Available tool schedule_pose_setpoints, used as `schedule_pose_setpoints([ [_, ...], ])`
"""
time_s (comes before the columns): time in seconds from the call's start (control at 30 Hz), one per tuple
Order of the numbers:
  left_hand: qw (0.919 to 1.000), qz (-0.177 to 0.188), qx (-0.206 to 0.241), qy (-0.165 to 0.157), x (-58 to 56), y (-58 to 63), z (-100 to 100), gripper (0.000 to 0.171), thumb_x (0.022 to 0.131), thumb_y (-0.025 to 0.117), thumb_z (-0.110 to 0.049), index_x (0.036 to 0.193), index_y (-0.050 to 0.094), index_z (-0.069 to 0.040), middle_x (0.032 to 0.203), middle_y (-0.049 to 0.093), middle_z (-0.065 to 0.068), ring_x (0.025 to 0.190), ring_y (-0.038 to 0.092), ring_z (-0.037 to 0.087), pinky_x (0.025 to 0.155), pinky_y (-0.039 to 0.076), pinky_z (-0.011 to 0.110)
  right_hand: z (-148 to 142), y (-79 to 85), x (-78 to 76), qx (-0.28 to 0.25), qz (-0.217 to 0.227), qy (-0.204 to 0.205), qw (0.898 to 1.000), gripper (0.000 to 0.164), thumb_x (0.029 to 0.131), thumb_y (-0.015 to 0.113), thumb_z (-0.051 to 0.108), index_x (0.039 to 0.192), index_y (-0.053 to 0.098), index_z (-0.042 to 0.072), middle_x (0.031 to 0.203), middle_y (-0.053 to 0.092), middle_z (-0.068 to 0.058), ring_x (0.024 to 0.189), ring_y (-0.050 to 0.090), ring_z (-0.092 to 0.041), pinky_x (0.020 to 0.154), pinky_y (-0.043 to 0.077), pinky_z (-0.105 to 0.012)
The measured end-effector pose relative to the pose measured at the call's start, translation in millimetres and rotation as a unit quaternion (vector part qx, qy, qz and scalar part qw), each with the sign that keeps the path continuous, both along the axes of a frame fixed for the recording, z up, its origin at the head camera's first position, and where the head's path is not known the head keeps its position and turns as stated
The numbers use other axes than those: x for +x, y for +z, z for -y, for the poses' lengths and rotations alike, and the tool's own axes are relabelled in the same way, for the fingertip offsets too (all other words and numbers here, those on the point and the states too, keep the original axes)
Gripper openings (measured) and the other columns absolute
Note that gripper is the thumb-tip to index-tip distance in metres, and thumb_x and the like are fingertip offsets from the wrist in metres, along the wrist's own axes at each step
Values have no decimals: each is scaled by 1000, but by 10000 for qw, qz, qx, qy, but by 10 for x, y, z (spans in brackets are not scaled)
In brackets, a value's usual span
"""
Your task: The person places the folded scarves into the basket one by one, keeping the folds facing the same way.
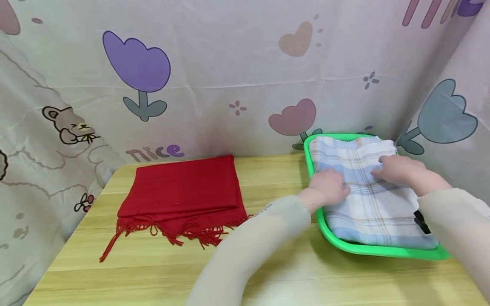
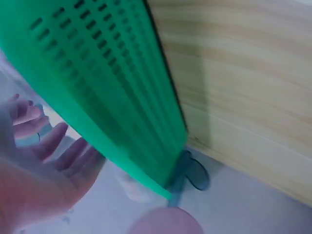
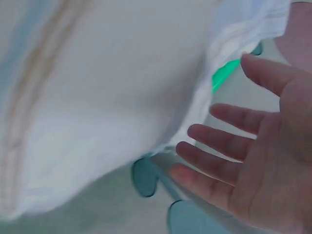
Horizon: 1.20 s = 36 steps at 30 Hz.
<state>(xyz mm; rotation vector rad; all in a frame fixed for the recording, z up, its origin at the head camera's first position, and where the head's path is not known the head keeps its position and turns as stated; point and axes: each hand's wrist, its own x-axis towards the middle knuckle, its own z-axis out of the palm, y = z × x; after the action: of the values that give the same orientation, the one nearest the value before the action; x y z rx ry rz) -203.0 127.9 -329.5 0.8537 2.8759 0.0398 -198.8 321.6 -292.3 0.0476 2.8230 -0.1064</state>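
A folded blue-and-white plaid scarf (image 1: 367, 204) fills a green plastic basket (image 1: 344, 246) at the right of the table. My left hand (image 1: 328, 187) is over the basket's left side, at the scarf's edge. In the left wrist view, that hand's loosely bent fingers (image 2: 73, 156) lie beside the basket's rim. Over the scarf's far right part is my right hand (image 1: 400, 170). Its fingers are spread and extended next to the hanging plaid cloth (image 3: 122, 97) in the right wrist view. Neither hand grips anything.
A folded red scarf (image 1: 187, 187) with a fringe along its front lies on the left of the wooden table (image 1: 115, 280). A printed curtain (image 1: 214, 59) with tulips and hearts hangs behind the table and along both sides, close to the basket.
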Motion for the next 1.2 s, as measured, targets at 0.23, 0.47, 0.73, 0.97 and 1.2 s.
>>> schedule_pose_setpoints([
  [0.23, 9912, -403, 1151, 513, -211, 65, 472, 25, 95, 44, -39, 97, 59, -19, 98, 60, -5, 87, 58, 9, 62, 46, 24, 413, 118, -100, -394, -330, 48, 9987, 61, 92, 48, 38, 127, 43, -12, 128, 44, -37, 110, 47, -50, 82, 42, -62],
  [0.47, 9827, -123, 1583, 955, -370, 67, 1003, 31, 96, 44, -33, 115, 59, -13, 115, 63, -2, 102, 60, 13, 70, 51, 28, 878, 150, -255, -897, -685, 328, 9931, 54, 93, 47, 35, 123, 49, -9, 125, 51, -32, 107, 51, -44, 84, 44, -57],
  [0.73, 9709, -1, 1807, 1572, -513, 110, 1670, 37, 94, 46, -29, 124, 56, -9, 124, 60, 6, 112, 57, 21, 91, 48, 36, 1400, 164, -354, -1319, -867, 783, 9844, 50, 92, 49, 31, 121, 52, -10, 125, 53, -29, 111, 51, -42, 92, 42, -54],
  [0.97, 9622, -339, 1624, 2160, -648, 59, 2292, 32, 94, 48, -28, 117, 58, -8, 115, 62, 7, 104, 60, 22, 87, 50, 39, 1758, 90, -423, -1498, -736, 915, 9817, 51, 92, 50, 29, 123, 50, -12, 125, 53, -30, 113, 52, -43, 94, 42, -53],
  [1.2, 9485, -138, 1711, 2661, -630, -12, 2941, 36, 95, 46, -29, 121, 55, -5, 121, 60, 12, 108, 58, 26, 91, 48, 42, 2072, -68, -492, -1613, -516, 912, 9813, 52, 94, 48, 30, 127, 48, -9, 130, 51, -29, 117, 51, -42, 97, 42, -52],
])
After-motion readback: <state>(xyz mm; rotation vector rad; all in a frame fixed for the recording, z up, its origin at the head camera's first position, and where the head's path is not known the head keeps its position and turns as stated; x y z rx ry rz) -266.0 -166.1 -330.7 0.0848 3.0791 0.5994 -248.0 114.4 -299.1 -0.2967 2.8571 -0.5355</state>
